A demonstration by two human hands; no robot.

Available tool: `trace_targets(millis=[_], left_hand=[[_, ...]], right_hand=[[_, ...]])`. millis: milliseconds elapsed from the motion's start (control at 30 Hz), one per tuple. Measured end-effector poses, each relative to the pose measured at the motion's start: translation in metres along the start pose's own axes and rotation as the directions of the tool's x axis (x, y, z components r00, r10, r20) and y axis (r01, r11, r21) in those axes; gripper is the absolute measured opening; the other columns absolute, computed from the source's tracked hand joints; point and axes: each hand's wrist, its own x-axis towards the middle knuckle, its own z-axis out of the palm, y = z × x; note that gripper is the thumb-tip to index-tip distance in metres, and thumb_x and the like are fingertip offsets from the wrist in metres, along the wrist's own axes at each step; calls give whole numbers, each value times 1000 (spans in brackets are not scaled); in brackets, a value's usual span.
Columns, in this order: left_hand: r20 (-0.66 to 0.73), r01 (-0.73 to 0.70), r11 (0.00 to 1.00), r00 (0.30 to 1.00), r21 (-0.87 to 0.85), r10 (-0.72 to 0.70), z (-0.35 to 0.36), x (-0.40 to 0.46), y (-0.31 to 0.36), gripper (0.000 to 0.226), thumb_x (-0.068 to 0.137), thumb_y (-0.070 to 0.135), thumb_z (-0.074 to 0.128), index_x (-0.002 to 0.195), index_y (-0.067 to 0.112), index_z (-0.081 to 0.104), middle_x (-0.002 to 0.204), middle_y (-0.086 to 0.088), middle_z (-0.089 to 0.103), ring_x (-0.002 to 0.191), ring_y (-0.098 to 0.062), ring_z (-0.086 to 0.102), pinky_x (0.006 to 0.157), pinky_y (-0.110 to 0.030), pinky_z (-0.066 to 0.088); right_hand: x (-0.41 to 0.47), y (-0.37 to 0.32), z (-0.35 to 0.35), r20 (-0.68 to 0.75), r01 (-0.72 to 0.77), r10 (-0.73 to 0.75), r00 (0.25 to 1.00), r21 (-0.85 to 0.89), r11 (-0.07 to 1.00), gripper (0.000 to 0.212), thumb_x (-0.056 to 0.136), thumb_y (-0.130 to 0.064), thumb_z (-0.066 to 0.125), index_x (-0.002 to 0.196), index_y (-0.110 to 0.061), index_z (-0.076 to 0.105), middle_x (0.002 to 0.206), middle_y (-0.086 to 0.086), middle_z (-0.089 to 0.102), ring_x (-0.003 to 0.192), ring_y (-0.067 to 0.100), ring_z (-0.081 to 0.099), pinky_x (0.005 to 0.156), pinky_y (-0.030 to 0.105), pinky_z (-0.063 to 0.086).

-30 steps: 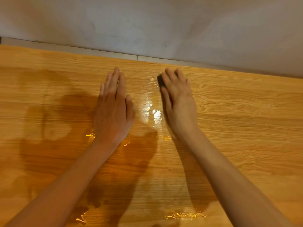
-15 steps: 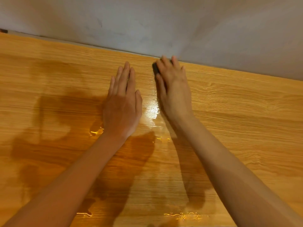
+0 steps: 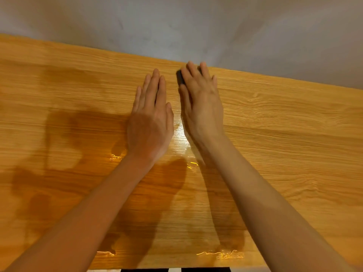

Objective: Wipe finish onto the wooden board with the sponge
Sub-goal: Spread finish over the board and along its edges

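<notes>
A: Two hands are seen on the wooden board (image 3: 275, 134), and one change is noted: the right hand (image 3: 202, 107) is now found higher in the frame than a second ago, at the board's far edge, just below the grey wall (image 3: 216, 26).

B: Is the sponge (image 3: 179, 77) held?

A: It is pressed under the right hand's fingers (image 3: 193, 75); only a dark corner is shown at the upper centre of the frame, beside the index finger. Whether the fingers are curled round it or simply laid flat over it cannot be told.

B: And the left hand (image 3: 150, 124)?

A: It is laid flat on the board with straight, closed fingers, just left of the right hand; nothing is held by it. It has also been carried upward in the frame.

B: What is meant by that for the task?

A: A wet, glossy strip (image 3: 180, 138) is seen between the wrists, so finish is judged to have been drawn along this stroke up to the far edge. The grain at the right of the frame looks dull, and is judged to be still uncoated.
</notes>
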Motion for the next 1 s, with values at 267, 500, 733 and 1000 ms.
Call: trace_targets(millis=[267, 500, 733, 1000], left_hand=[[10, 19, 1000, 1000, 3, -19, 1, -1, 2, 53, 108, 20, 30, 157, 1, 26, 166, -15, 23, 155, -27, 18, 128, -35, 8], [-13, 7, 997, 1000, 74, -6, 4, 1, 0, 52, 106, 15, 31, 155, -2, 31, 165, -17, 26, 154, -30, 22, 127, -38, 11], [-23, -19, 999, 1000, 28, 19, 4, -1, 0, 50, 107, 14, 33, 154, -3, 32, 164, -18, 27, 154, -29, 22, 127, -37, 10], [11, -3, 998, 1000, -61, 3, -5, -8, -1, 50, 107, 12, 33, 155, -3, 31, 164, -16, 26, 154, -28, 20, 126, -31, 5]], right_hand=[[-70, 78, -58, -53, -94, 91, 994, -52, 994, 41, 104, -21, 41, 144, -12, 45, 153, 3, 38, 148, 20, 20, 123, 41, 9], [-78, 22, -19, -186, -145, 143, 972, 6, 989, 38, 100, -11, 48, 138, -10, 53, 149, 7, 44, 145, 26, 27, 123, 38, 9], [-102, 60, -46, -17, 23, -24, 1000, -43, 999, 42, 102, -14, 48, 144, -13, 45, 153, 3, 39, 148, 20, 22, 123, 38, 7], [-117, 79, -63, -222, -288, 282, 933, 8, 958, 40, 102, -12, 42, 141, -8, 49, 152, 7, 39, 147, 23, 22, 122, 36, 3]])
